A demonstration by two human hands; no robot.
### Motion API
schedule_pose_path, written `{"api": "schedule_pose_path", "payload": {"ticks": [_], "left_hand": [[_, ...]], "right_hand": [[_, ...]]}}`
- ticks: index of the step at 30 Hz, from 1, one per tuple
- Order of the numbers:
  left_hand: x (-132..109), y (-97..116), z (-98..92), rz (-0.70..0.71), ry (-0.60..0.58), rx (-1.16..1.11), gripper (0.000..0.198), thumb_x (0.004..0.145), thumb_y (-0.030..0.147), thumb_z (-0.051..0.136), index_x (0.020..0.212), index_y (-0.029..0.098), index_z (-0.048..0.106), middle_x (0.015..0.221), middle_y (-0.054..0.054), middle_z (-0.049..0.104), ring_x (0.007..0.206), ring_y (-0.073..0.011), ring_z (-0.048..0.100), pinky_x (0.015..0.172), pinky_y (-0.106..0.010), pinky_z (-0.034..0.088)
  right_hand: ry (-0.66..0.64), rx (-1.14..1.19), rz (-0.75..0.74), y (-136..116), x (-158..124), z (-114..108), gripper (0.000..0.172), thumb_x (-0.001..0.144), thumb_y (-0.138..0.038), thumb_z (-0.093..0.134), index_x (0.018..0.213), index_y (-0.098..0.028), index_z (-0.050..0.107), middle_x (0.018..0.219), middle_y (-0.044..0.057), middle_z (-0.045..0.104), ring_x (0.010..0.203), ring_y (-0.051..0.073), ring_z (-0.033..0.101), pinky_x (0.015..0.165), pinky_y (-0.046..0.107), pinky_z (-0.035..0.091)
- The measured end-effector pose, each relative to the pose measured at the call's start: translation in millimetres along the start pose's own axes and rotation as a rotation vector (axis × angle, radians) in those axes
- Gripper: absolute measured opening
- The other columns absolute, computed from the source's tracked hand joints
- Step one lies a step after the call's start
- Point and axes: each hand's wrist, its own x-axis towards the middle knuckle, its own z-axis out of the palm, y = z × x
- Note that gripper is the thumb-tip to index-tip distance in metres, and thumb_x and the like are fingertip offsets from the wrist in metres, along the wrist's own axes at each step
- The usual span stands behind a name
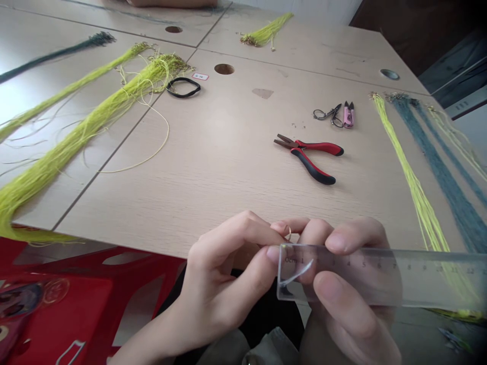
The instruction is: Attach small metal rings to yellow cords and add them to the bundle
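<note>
Both hands meet at the table's near edge. My left hand [224,276] pinches a small metal ring [288,232] between thumb and fingertips. My right hand [342,289] grips a clear plastic ruler [399,276] near its zero end, thumb on top and fingers behind it. The ruler runs off to the right, level with the table edge. A short pale strand [302,274] shows through the ruler by the zero mark.
On the wooden table [213,167] lie red-and-black pliers [310,154], small scissors [327,114] and pink snips [348,114]. Yellow-green cord bundles [87,126] spread at left, yellow and teal bundles [437,167] at right. A black band [183,87] lies farther back. A red stool [76,299] stands below left.
</note>
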Motion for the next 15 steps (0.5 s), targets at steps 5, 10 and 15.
{"api": "schedule_pose_path", "payload": {"ticks": [5,10,15], "left_hand": [[0.8,-0.7,0.4,0.005,-0.007,-0.009,0.012,0.093,0.017,0.048,0.085,0.017,0.057,0.077,0.001,0.055,0.07,-0.0085,0.052,0.059,-0.02,0.042],[0.7,-0.1,0.0,0.003,-0.01,-0.017,0.012,0.093,0.017,0.048,0.086,0.018,0.057,0.077,0.0,0.055,0.07,-0.0089,0.052,0.059,-0.02,0.042],[2.4,1.0,1.3,-0.02,0.011,-0.049,0.012,0.092,0.017,0.049,0.084,0.018,0.059,0.075,0.0,0.056,0.067,-0.0088,0.051,0.057,-0.02,0.042]], "right_hand": [[-0.002,-0.004,-0.005,1.0,-0.5,-2.1,0.017,0.084,-0.013,0.058,0.097,-0.024,0.056,0.069,-0.001,0.062,0.094,0.017,0.062,0.092,0.033,0.048],[0.015,0.005,0.003,1.5,-1.3,1.4,0.017,0.083,-0.013,0.058,0.096,-0.024,0.056,0.068,-0.001,0.061,0.093,0.018,0.063,0.089,0.034,0.05],[0.014,0.062,0.027,1.1,-1.0,1.4,0.017,0.083,-0.013,0.06,0.095,-0.023,0.057,0.068,-0.001,0.059,0.094,0.018,0.062,0.09,0.034,0.049]]}}
